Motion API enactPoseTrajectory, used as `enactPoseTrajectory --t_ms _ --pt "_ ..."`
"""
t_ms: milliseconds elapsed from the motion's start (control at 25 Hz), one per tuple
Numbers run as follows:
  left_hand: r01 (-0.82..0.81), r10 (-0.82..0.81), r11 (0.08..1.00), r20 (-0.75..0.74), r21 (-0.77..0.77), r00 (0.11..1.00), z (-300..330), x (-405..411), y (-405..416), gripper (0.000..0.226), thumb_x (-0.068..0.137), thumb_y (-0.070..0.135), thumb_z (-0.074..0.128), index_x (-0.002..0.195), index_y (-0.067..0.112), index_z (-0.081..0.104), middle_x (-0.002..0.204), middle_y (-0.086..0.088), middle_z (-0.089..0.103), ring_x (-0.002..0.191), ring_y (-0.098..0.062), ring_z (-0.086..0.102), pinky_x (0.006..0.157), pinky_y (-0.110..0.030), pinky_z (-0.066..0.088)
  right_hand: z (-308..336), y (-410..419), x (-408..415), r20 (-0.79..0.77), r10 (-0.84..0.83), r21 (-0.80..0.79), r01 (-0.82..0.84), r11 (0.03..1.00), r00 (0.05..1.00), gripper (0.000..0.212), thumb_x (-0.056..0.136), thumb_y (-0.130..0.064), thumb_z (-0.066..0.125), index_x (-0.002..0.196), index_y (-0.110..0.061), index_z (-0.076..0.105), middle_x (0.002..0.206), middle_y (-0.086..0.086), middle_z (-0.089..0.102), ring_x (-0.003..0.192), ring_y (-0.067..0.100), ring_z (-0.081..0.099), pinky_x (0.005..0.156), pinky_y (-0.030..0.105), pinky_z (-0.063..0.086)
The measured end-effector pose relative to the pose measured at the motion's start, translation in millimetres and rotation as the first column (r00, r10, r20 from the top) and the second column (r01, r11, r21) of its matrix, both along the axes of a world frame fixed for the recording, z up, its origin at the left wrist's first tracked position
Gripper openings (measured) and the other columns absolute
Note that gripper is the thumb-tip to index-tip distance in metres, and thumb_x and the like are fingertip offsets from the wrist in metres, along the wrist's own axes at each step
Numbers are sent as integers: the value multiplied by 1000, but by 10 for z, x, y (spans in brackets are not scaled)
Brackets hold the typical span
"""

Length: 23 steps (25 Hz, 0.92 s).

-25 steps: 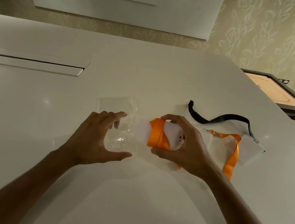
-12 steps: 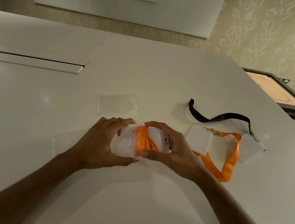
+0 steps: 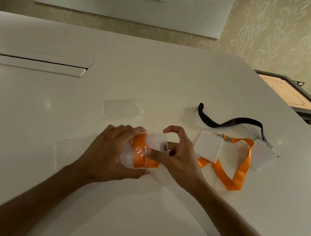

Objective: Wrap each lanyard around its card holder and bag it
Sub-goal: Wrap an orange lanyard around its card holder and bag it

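Here, left hand [image 3: 109, 155] grip clamped on clear bag [image 3: 130, 154], right hand [image 3: 176, 158] grip pinching wrapped card holder [image 3: 156, 144].

Colours only: holder in my hands [image 3: 157, 142] is translucent white, wrapped with an orange lanyard [image 3: 140, 152]; the bag [image 3: 130, 154] going over it is clear and glossy. Spare bag [image 3: 122, 109] on the table is clear too, nearly invisible against the off-white tabletop [image 3: 158, 73]. Loose lanyard [image 3: 241, 169] to my right is the same orange with a silver clip, its holder [image 3: 208, 148] frosted white. Other lanyard [image 3: 232, 121] is plain black, its holder [image 3: 263, 154] also frosted white. Wall [image 3: 288, 33] is beige with a pale leaf pattern. Side board [image 3: 286, 94] is tan wood in a dark frame.
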State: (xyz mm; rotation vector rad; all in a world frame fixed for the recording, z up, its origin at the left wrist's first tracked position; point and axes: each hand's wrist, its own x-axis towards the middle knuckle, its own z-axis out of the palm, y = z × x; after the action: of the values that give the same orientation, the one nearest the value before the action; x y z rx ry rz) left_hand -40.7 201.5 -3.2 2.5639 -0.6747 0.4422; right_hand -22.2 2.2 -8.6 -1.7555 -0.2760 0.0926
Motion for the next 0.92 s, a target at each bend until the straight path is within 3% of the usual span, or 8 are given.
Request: enactPoseTrajectory --t_ms 120,240,360,440,600,720,840,920 --pt "-36 35 997 -19 -70 999 25 -13 3 90 56 53 77 127 4 54 121 -13 63 103 -27 60 88 -33 42 68 -33 32 -23 42 57 -40 998 999 56 70 -46 77 116 -29 48 88 5 77 81 18 74 70 28 60" --pt "-98 91 981 -49 -166 995 53 -10 21 90 57 56 76 130 10 51 125 -7 61 104 -21 57 86 -33 45 184 -173 116 -11 22 135 -21 991 1000 33 85 -26 73 113 -18 58 92 1 78 86 12 73 68 23 56" --pt "-118 107 970 -62 -214 992 37 -2 36 91 56 58 77 130 13 50 126 -4 61 103 -15 54 87 -33 47 200 -240 150 8 75 29 -75 997 997 8 88 -15 70 94 -20 74 90 -7 78 82 6 70 65 18 52" --pt "-112 101 970 -63 -218 993 19 8 34 92 55 59 77 130 13 50 125 -4 61 104 -17 56 87 -34 48 190 -216 129 6 90 -18 -90 996 996 8 86 -18 72 90 -24 77 92 -10 77 84 9 69 65 17 51" --pt "-128 122 978 -45 -163 991 -10 7 20 99 56 69 72 133 12 49 128 -6 60 106 -20 56 87 -36 46 168 -155 101 11 54 70 -55 996 998 6 83 -15 75 85 -18 80 99 -11 76 93 4 69 69 15 50" --pt "-96 93 987 -34 -125 995 -19 -34 -22 101 55 79 63 134 18 47 126 2 60 100 -10 51 84 -26 42 100 -76 53 55 95 54 -98 994 994 4 81 -13 77 79 -15 80 107 -10 73 103 8 67 88 31 54" --pt "-75 70 983 -33 -170 997 -32 -59 -68 92 57 77 64 131 25 49 114 8 62 92 -6 50 80 -17 38 -1 26 -15 121 132 -42 -128 991 984 8 83 -12 75 82 -17 80 113 -12 70 103 9 66 85 37 56" --pt "-70 62 974 -45 -213 997 -36 -45 -74 87 58 75 67 129 26 51 107 12 62 89 -8 53 80 -23 45 -29 54 -19 130 151 -71 -143 987 980 12 87 -11 70 88 -18 81 115 -11 70 105 8 66 86 34 56"
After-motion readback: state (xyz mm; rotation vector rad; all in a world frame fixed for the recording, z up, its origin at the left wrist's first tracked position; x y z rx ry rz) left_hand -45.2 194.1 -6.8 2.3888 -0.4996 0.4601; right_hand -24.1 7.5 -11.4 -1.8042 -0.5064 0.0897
